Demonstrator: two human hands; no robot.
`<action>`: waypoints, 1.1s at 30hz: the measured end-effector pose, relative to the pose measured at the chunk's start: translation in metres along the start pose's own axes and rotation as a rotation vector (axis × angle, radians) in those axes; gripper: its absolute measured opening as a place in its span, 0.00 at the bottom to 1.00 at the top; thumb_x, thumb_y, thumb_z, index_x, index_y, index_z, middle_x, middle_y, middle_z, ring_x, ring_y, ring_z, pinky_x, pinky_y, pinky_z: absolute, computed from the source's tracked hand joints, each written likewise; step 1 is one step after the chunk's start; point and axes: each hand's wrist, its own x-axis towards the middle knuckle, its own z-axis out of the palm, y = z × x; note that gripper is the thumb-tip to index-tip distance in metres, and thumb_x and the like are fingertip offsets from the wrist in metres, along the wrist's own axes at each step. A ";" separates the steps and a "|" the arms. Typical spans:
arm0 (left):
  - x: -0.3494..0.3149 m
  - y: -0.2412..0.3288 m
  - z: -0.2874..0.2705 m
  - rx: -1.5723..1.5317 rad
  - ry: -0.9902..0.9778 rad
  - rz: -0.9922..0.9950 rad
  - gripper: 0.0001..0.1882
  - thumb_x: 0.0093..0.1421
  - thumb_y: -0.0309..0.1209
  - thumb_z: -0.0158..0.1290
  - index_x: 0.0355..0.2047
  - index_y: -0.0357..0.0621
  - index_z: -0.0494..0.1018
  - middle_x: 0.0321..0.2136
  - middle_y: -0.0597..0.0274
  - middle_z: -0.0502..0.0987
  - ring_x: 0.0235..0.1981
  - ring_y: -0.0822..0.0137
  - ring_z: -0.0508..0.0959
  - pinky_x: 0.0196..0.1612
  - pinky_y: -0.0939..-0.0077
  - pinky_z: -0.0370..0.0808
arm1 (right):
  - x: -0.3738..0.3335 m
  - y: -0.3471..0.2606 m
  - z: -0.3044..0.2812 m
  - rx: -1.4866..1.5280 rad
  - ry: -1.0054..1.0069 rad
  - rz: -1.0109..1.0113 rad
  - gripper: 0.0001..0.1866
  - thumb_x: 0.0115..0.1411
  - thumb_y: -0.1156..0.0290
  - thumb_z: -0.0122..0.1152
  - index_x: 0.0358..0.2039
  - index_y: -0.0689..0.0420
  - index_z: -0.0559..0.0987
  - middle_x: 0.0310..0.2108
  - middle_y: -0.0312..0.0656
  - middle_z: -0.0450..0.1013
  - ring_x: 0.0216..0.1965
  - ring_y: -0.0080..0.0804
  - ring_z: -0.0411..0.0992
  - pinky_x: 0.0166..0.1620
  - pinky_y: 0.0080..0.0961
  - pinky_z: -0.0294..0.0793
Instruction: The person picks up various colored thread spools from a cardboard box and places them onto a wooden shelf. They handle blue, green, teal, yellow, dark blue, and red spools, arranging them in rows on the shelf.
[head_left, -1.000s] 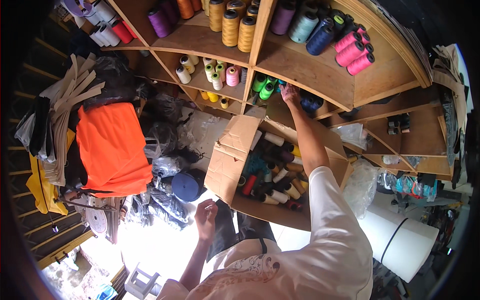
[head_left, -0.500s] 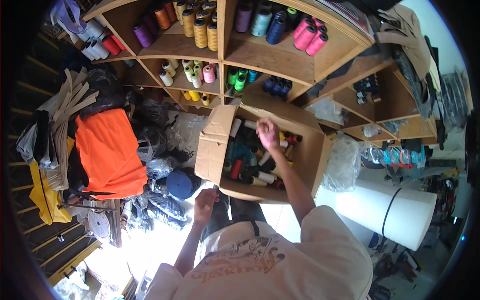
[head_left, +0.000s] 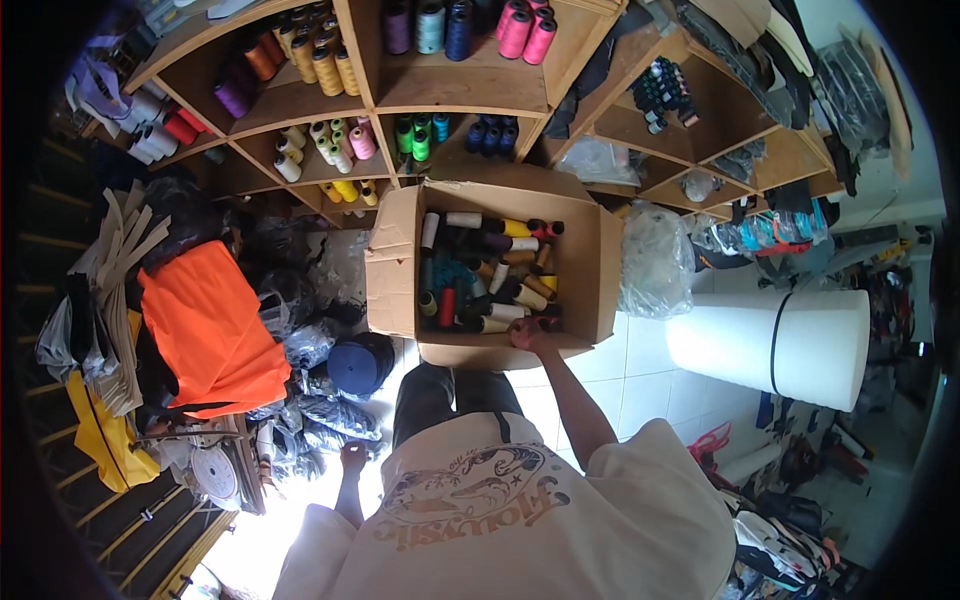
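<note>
Clearly nearer, the right hand (head_left: 524, 334) is at the open box (head_left: 480, 357), with the left hand (head_left: 352, 457) well apart from it.

The box lies with its long side running left to right, and the right hand is over its near wall, fingers curled; whether they grip anything I cannot tell. Thread spools (head_left: 447, 305) fill the box leftward and beyond that hand, at mixed angles; a pale spool (head_left: 495, 312) lies just to its left. The left hand, low and away to the left, looks curled too, but its grip is unclear. Left of the right hand, past the spools, a cardboard flap (head_left: 392, 250) folds outward; beyond it stands the shelf (head_left: 460, 95). To its right, past the box wall, are a plastic bag (head_left: 655, 265) and floor tiles (head_left: 640, 345), then a white roll (head_left: 735, 345).
</note>
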 end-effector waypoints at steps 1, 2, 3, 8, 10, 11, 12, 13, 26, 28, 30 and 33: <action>0.001 -0.013 -0.009 0.095 -0.019 -0.013 0.08 0.61 0.28 0.52 0.38 0.37 0.74 0.30 0.53 0.79 0.27 0.64 0.81 0.27 0.72 0.82 | 0.002 0.018 0.001 0.019 -0.118 0.071 0.04 0.54 0.75 0.52 0.28 0.57 0.75 0.24 0.40 0.71 0.27 0.32 0.71 0.31 0.25 0.72; 0.002 -0.020 -0.017 0.110 -0.003 -0.008 0.08 0.61 0.28 0.52 0.39 0.37 0.74 0.29 0.54 0.79 0.28 0.65 0.82 0.28 0.72 0.83 | 0.009 0.016 0.001 -0.017 -0.133 0.122 0.04 0.54 0.74 0.52 0.29 0.57 0.75 0.25 0.40 0.72 0.28 0.32 0.72 0.31 0.25 0.72; 0.002 -0.017 -0.017 0.082 0.020 -0.004 0.08 0.61 0.28 0.52 0.38 0.37 0.74 0.28 0.54 0.79 0.28 0.65 0.82 0.28 0.73 0.83 | 0.015 0.009 -0.006 -0.055 -0.149 0.172 0.04 0.54 0.74 0.52 0.30 0.57 0.75 0.26 0.41 0.72 0.28 0.32 0.72 0.32 0.25 0.72; -0.014 0.023 0.021 -0.055 0.056 0.048 0.09 0.59 0.27 0.54 0.38 0.34 0.75 0.25 0.55 0.80 0.24 0.66 0.82 0.23 0.75 0.78 | 0.023 -0.014 -0.053 -0.300 -0.169 0.324 0.07 0.55 0.71 0.51 0.32 0.58 0.75 0.31 0.43 0.73 0.29 0.32 0.73 0.33 0.26 0.74; -0.014 0.051 0.054 -0.094 0.036 0.078 0.10 0.60 0.28 0.52 0.40 0.36 0.75 0.24 0.56 0.80 0.24 0.66 0.82 0.25 0.76 0.76 | 0.029 0.009 -0.064 -0.440 -0.035 0.170 0.08 0.56 0.71 0.49 0.33 0.57 0.76 0.32 0.43 0.73 0.27 0.30 0.73 0.31 0.26 0.74; -0.014 0.060 0.069 -0.065 0.055 0.125 0.11 0.60 0.29 0.53 0.41 0.37 0.74 0.24 0.56 0.81 0.25 0.66 0.82 0.28 0.75 0.77 | 0.029 0.025 -0.068 -0.507 0.031 0.096 0.09 0.56 0.70 0.48 0.34 0.56 0.76 0.32 0.43 0.74 0.26 0.30 0.73 0.30 0.26 0.74; -0.014 0.062 0.085 -0.070 0.046 0.217 0.11 0.60 0.29 0.53 0.41 0.38 0.75 0.25 0.55 0.81 0.26 0.66 0.83 0.30 0.74 0.77 | 0.032 0.044 -0.073 -0.575 0.097 0.014 0.10 0.57 0.70 0.47 0.34 0.56 0.76 0.32 0.44 0.74 0.25 0.29 0.72 0.30 0.27 0.74; -0.013 0.065 0.100 -0.076 0.038 0.307 0.11 0.60 0.29 0.53 0.42 0.38 0.75 0.26 0.54 0.81 0.27 0.66 0.83 0.32 0.73 0.77 | 0.035 0.062 -0.079 -0.648 0.169 -0.063 0.11 0.57 0.69 0.46 0.35 0.56 0.77 0.33 0.44 0.74 0.24 0.28 0.72 0.29 0.27 0.74; -0.056 0.063 0.114 -0.001 0.174 0.181 0.11 0.60 0.27 0.53 0.41 0.36 0.75 0.28 0.51 0.82 0.29 0.62 0.84 0.34 0.70 0.79 | 0.129 0.156 -0.060 -0.846 -0.213 0.184 0.25 0.60 0.62 0.48 0.55 0.62 0.70 0.50 0.53 0.72 0.50 0.48 0.72 0.53 0.39 0.72; -0.057 0.052 0.122 0.014 0.160 0.136 0.10 0.60 0.26 0.52 0.41 0.37 0.75 0.28 0.50 0.82 0.28 0.63 0.84 0.34 0.69 0.80 | 0.137 0.173 -0.050 -0.670 -0.226 0.443 0.24 0.62 0.62 0.49 0.57 0.58 0.69 0.55 0.51 0.68 0.57 0.49 0.66 0.58 0.42 0.67; -0.054 0.052 0.126 0.044 0.141 0.145 0.10 0.60 0.26 0.53 0.41 0.37 0.75 0.28 0.50 0.82 0.28 0.63 0.84 0.34 0.69 0.80 | 0.143 0.169 -0.050 -0.321 -0.268 0.774 0.25 0.64 0.63 0.50 0.62 0.54 0.65 0.65 0.51 0.59 0.66 0.51 0.57 0.64 0.45 0.61; -0.070 0.053 0.117 0.123 0.187 0.132 0.10 0.60 0.27 0.53 0.41 0.38 0.75 0.28 0.51 0.83 0.28 0.63 0.84 0.34 0.69 0.79 | 0.127 0.096 -0.070 -0.527 -0.409 0.583 0.23 0.64 0.62 0.53 0.59 0.52 0.68 0.61 0.50 0.63 0.62 0.52 0.63 0.59 0.47 0.69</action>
